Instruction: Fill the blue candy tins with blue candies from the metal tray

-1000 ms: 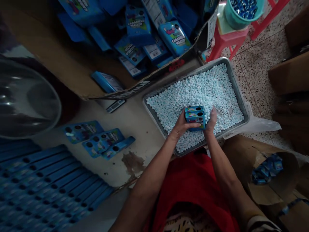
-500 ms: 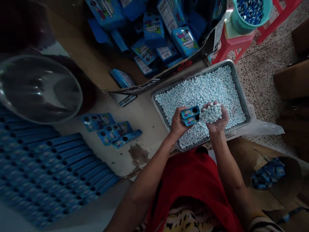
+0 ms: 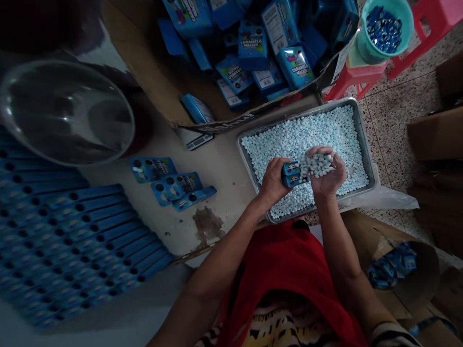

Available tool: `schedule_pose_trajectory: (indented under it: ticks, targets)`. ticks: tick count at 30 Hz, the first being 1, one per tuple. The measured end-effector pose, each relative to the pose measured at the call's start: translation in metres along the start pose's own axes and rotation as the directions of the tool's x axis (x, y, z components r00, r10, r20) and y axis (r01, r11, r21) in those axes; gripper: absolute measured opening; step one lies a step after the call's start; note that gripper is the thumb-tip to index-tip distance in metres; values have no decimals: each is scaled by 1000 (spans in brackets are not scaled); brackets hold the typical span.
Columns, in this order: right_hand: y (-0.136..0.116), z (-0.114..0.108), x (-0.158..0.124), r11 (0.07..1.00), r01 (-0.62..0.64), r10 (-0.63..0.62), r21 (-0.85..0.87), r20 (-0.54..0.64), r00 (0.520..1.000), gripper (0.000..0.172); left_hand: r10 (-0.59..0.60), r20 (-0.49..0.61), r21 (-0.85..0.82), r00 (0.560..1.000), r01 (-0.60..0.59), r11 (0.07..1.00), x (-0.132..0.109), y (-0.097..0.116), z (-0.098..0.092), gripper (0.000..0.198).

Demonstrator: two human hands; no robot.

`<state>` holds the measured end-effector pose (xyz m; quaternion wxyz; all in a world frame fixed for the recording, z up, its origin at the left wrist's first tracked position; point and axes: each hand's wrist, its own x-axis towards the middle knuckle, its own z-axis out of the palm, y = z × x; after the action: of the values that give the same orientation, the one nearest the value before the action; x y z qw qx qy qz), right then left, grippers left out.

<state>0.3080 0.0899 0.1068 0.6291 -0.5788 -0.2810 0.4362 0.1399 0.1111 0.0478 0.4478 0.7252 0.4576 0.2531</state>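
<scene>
My left hand [image 3: 274, 184] is closed around two small blue candy boxes [image 3: 291, 174], held side by side with their ends toward my right hand. My right hand [image 3: 337, 176], palm up with curled fingers, cups a heap of small pale blue and white candies [image 3: 319, 165]. The heap touches or nearly touches the box ends; I cannot tell whether any candies are going in. Both hands are over a grey metal tray [image 3: 366, 140] spread with the same candies.
A large cardboard carton [image 3: 141, 62] of blue boxes stands behind. Left are a clear bowl [image 3: 68, 115], several loose blue boxes [image 3: 177, 187] and stacked rows of boxes [image 3: 83, 241]. A teal bucket [image 3: 408, 24] sits on a red stool [image 3: 365, 74]; an open carton [image 3: 423, 270] is at right.
My right hand has tipped its candies closer to the boxes, and they now cover part of the box ends. The boxes have turned in my left hand. The view has shifted slightly.
</scene>
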Motion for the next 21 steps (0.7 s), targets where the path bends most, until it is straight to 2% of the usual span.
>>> schedule_pose_trajectory:
  ticks: [3, 7, 9, 11, 14, 16, 17, 19, 21]
  targets:
    - [-3, 3, -2, 1000, 15, -15, -16, 27, 1000, 55, 1, -9, -6, 1000, -1, 1000, -1, 0, -1, 63]
    - [-7, 10, -8, 999, 37, -35, -15, 123, 992, 54, 1, -94, 6, 996, -1, 1000, 1, -4, 3, 65]
    - [-9, 10, -13, 998, 28, -20, -47, 171, 985, 59, 15, -68, -7, 998, -16, 1000, 3, -9, 5, 65]
    - [-10, 3, -16, 999, 11, -4, -36, 181, 983, 61, 27, -6, -42, 1000, -27, 999, 5, -15, 3, 63]
    - [-1, -19, -6, 1000, 25, -25, 1, 106, 994, 54, 25, 47, -153, 999, -18, 988, 7, -30, -10, 67]
    - [15, -31, 17, 986, 94, -81, -135, 97, 992, 47, 43, 76, -223, 996, -26, 975, 8, -42, -23, 69]
    - [25, -33, 35, 955, 151, -119, -255, 139, 983, 44, 55, 91, -243, 994, -31, 970, 8, -48, -29, 70]
    - [51, -27, 74, 803, 317, -166, -504, 322, 932, 45, 63, 95, -262, 993, -37, 964, 6, -59, -40, 75]
    - [77, -11, 110, 594, 501, -132, -629, 538, 833, 47, 59, 39, -283, 998, -46, 958, 3, -68, -45, 84]
